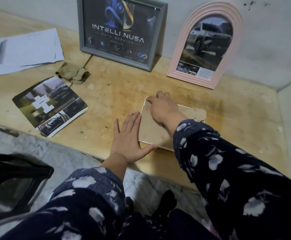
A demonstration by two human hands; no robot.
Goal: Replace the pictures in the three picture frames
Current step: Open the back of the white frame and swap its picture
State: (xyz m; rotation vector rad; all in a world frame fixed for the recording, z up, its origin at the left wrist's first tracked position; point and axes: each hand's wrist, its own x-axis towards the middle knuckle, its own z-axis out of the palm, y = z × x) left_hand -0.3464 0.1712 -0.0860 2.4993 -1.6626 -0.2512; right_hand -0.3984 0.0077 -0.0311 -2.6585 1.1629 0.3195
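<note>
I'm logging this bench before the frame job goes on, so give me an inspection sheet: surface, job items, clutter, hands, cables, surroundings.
Surface: wooden tabletop, stained and speckled.
Job's things: grey frame and pink arched frame stand upright against the wall, each holding a picture. A third frame lies face down, brown backing up. A loose photo print lies flat at the left.
Clutter: white papers at far left; a crumpled brownish scrap near the grey frame.
Hands: left hand flat, fingers straight, against the face-down frame's left edge; right hand rests on the backing, fingertips at its far corner.
Cables: nothing seen.
Surroundings: pale wall with dark spots; dark chair at lower left.
</note>
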